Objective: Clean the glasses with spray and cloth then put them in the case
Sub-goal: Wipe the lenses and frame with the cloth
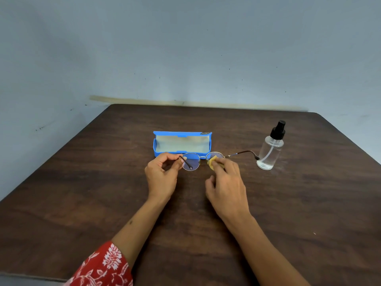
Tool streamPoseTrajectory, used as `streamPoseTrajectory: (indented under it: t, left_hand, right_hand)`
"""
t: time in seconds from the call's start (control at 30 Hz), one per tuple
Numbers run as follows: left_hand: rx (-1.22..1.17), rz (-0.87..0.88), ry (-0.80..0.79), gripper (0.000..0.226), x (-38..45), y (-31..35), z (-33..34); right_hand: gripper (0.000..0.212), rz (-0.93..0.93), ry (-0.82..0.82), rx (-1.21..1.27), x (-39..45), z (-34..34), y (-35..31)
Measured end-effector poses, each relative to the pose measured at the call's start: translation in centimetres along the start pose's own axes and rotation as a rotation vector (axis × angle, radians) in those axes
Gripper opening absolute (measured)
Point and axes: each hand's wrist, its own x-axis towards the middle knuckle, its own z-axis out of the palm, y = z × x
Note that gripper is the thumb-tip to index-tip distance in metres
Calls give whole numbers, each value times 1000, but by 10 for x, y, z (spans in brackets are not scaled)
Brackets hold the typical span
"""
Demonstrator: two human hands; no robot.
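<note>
Clearly the wiping step is in hand: the left hand (162, 174) pinches the round wire-rimmed glasses (199, 161) above the tabletop (82, 203), while the right hand (225, 182) pinches a yellow cloth (213, 163) on one lens. Next, probably the other lens, then the open blue case (182, 143) just behind.

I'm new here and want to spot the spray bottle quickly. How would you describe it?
On the dark wooden table, look right of the open blue case, past the right hand. The spray bottle stands upright there: the only clear thing with a black top.
</note>
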Motion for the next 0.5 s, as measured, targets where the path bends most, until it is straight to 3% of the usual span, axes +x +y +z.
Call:
streamPoseTrajectory:
  t: [0.13, 0.37, 0.5]
  left_hand:
    - [7, 14, -6, 12, -1, 2, 2]
    - [36, 9, -1, 9, 0, 0, 1]
    - [25, 13, -5, 8, 0, 0, 1]
  right_hand:
    - [32, 163, -9, -6, 3, -4, 6]
    - [37, -12, -1, 24, 1, 1, 1]
    - [29, 102, 27, 9, 2, -3, 5]
